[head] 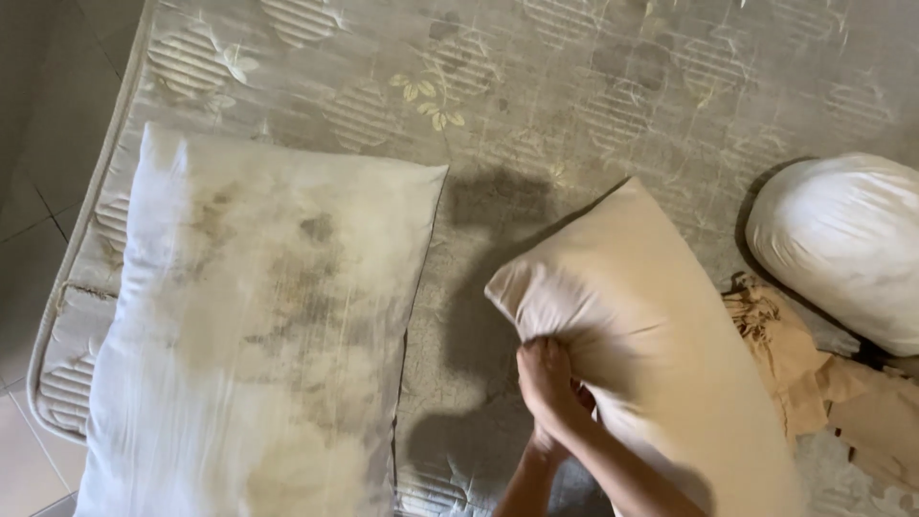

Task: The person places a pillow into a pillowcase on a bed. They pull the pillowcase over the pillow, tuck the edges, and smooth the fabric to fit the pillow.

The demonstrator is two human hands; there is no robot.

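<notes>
A beige pillow [661,345] lies tilted on the patterned mattress [536,105], one corner pointing away from me. My right hand [550,378] is clenched on a bunched fold at the pillow's near left edge. My left hand [542,444] sits just under the right wrist and is mostly hidden, so its grip cannot be made out. Both forearms enter from the bottom edge. To the left a large white pillow [258,325] with brown stains lies flat, apart from both hands.
A rounded white cushion [847,244] rests at the right edge. Crumpled tan fabric [814,373] lies between it and the beige pillow. The mattress edge [57,325] runs down the left, with tiled floor [29,191] beyond it.
</notes>
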